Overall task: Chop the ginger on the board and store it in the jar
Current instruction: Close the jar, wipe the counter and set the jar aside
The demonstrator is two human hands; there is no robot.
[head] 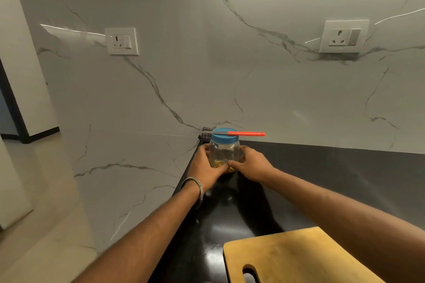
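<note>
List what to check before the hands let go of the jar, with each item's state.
1. Lid on the jar: ok.
2. Ginger inside: ok, yellow bits at the bottom.
3. Both hands hold the jar, left hand, right hand: ok.
4. Knife safely placed: not ok, it lies across the lid, overhanging.
5. Jar resting on the counter: cannot tell.
6. Board cleared: ok where visible.

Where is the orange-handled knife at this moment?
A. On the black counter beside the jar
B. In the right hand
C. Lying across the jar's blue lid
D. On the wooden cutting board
C: the knife lies flat across the blue lid of the jar, which both hands grip.
</note>
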